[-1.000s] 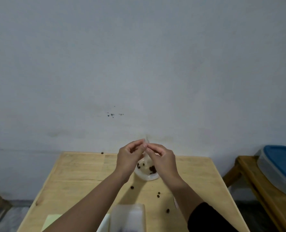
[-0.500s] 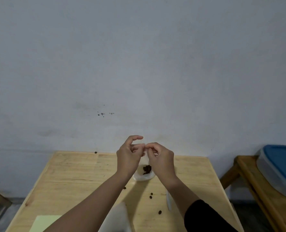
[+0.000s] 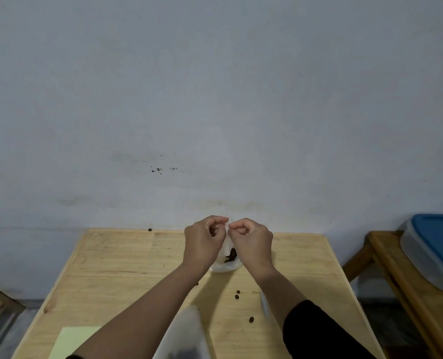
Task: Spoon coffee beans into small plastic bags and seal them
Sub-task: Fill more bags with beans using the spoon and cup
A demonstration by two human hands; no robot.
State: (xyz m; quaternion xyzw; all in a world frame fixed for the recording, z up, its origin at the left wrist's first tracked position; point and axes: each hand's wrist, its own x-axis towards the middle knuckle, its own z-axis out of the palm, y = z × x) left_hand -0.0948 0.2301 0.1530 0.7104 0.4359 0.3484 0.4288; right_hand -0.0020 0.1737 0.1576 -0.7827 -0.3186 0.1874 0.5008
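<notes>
A small clear plastic bag (image 3: 226, 263) with dark coffee beans (image 3: 231, 256) in its bottom hangs just above the wooden table (image 3: 116, 270). My left hand (image 3: 205, 242) and my right hand (image 3: 252, 242) are both curled, pinching the bag's top edge between them, fingertips almost touching. Loose coffee beans (image 3: 237, 294) lie on the table in front of me. A translucent container (image 3: 184, 335) with dark contents stands at the near edge, partly cut off. No spoon is visible.
A pale yellow sheet (image 3: 72, 339) lies at the table's near left. A wooden bench (image 3: 386, 257) to the right carries a clear tub with a blue lid (image 3: 440, 244). A grey wall rises just behind the table. A single bean (image 3: 149, 229) sits at the far edge.
Both hands have curled tighter around the bag's top. The bag of beans has shifted slightly within my grip. The camera has tilted a little, showing more of the yellow sheet.
</notes>
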